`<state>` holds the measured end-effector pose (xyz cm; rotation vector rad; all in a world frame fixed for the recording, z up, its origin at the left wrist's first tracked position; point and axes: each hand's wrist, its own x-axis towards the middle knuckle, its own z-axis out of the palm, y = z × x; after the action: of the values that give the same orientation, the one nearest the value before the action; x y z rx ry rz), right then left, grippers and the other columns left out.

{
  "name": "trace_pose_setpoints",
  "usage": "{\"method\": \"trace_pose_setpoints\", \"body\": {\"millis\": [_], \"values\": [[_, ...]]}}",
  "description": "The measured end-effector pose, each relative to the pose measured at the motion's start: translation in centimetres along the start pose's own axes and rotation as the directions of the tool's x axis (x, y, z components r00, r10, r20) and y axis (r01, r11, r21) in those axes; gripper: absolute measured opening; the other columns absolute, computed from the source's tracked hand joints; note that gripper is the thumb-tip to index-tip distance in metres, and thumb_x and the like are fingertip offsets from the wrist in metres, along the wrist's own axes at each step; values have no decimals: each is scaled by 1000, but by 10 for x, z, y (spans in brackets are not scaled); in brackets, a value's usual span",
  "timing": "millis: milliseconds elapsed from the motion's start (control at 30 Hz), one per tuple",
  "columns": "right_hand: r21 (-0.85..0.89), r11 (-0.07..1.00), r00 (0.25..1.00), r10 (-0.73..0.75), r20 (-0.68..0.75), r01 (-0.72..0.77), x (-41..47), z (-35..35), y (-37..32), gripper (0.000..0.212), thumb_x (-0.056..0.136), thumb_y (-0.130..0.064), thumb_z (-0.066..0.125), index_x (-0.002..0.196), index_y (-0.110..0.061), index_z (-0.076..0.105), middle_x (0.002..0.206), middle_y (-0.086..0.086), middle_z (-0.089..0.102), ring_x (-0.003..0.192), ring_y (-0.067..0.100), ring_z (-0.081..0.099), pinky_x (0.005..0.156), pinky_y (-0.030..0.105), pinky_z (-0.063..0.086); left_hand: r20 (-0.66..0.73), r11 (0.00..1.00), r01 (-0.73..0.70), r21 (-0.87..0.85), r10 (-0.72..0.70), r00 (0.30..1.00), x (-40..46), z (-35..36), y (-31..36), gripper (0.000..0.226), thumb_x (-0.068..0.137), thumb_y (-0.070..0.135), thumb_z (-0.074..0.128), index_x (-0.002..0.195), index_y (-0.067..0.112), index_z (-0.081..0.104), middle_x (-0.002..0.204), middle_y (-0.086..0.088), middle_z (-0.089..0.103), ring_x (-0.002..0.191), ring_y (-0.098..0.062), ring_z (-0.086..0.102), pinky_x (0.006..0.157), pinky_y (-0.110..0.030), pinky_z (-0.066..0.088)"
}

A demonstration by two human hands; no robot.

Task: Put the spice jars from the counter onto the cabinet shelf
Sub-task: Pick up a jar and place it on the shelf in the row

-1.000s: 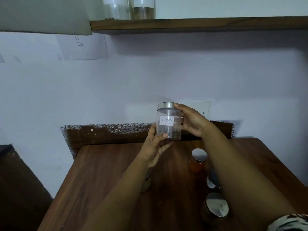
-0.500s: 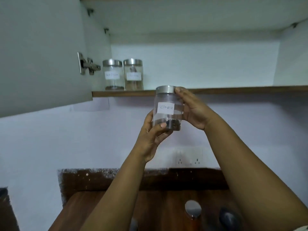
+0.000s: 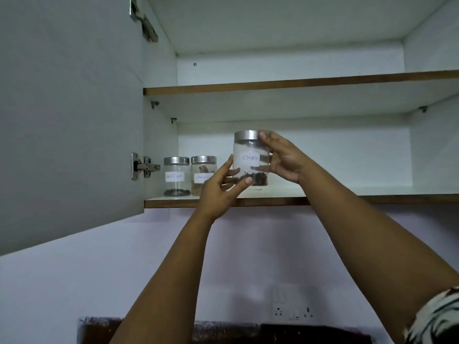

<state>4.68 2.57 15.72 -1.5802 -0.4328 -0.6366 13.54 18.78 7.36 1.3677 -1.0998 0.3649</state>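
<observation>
A clear cloves jar with a steel lid and a white label is held up in front of the lower cabinet shelf. My left hand cups its lower left side, thumb across the bottom front. My right hand grips its right side, fingertips at the lid. The jar's base is at or just above the shelf; I cannot tell whether it touches. Two similar labelled jars stand on the shelf at the left: a black pepper jar and a cinnamon jar, partly hidden by my left hand.
The cabinet door hangs open at the left with its hinge showing. An upper shelf spans above. The lower shelf stretches rightward from the held jar. A wall socket sits below, above the dark counter backsplash.
Both hands have lifted the cloves jar from over the counter up to the lower shelf. My view has tilted upward, so the counter jars have left the frame.
</observation>
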Motion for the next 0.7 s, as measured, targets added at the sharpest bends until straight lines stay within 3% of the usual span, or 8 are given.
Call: {"method": "trace_pose_setpoints", "body": {"millis": [100,233,300,367,433,500,600,700], "values": [[10,997,997,75,19,-76,13,-9,24,37,81,-37,66,116,-23,60,117,3,62,117,31,55,100,56,42,16,981,-3,195,0,1000,2,-5,-17,79,82,44,74,149,31,34,132,5,59,115,-6,58,98,-25,49],[-44,984,984,174,44,-172,31,-15,45,21,93,-32,59,113,-27,61,120,0,59,120,25,51,87,47,46,32,907,-94,411,89,996,0,-5,-23,67,86,42,70,145,25,42,132,2,58,120,-12,54,94,-22,45],[-61,978,978,202,46,-199,39,-16,48,17,94,-31,58,111,-28,61,120,-1,58,118,23,52,89,48,44,-13,812,-120,571,155,988,-5,-4,-29,57,90,42,64,139,18,49,127,-1,60,117,-16,54,95,-28,44],[-78,972,973,226,46,-222,47,-17,50,12,94,-30,59,106,-28,61,115,-2,60,114,21,53,92,49,42,-74,688,-174,705,315,946,-13,-7,-49,43,94,46,55,121,13,60,113,-3,62,107,-20,56,102,-42,43],[-90,966,968,246,50,-241,54,-17,53,8,94,-28,59,102,-28,61,110,-4,61,109,19,54,90,44,42,-80,598,-237,765,455,887,-19,-14,-77,35,98,42,47,104,12,63,100,-2,61,99,-20,57,106,-49,38],[-87,964,966,254,46,-249,62,-15,58,5,95,-25,58,99,-27,60,105,-5,61,105,17,53,84,37,40,-38,530,-288,797,522,852,-21,-21,-98,30,99,35,45,106,13,63,102,-2,61,101,-20,55,110,-42,32],[-100,964,967,251,36,-246,75,-14,67,6,96,-21,57,98,-27,59,100,-6,60,104,17,50,79,32,38,-5,463,-324,825,579,815,-19,-24,-105,27,98,33,45,110,14,61,103,-3,61,102,-18,51,104,-36,30],[-134,960,965,257,56,-248,88,-18,73,10,95,-18,59,99,-27,61,99,-6,59,106,18,48,80,31,38,-38,438,-293,850,606,794,-17,-20,-107,26,97,32,43,111,16,60,99,-3,60,99,-18,49,103,-35,30]]}}
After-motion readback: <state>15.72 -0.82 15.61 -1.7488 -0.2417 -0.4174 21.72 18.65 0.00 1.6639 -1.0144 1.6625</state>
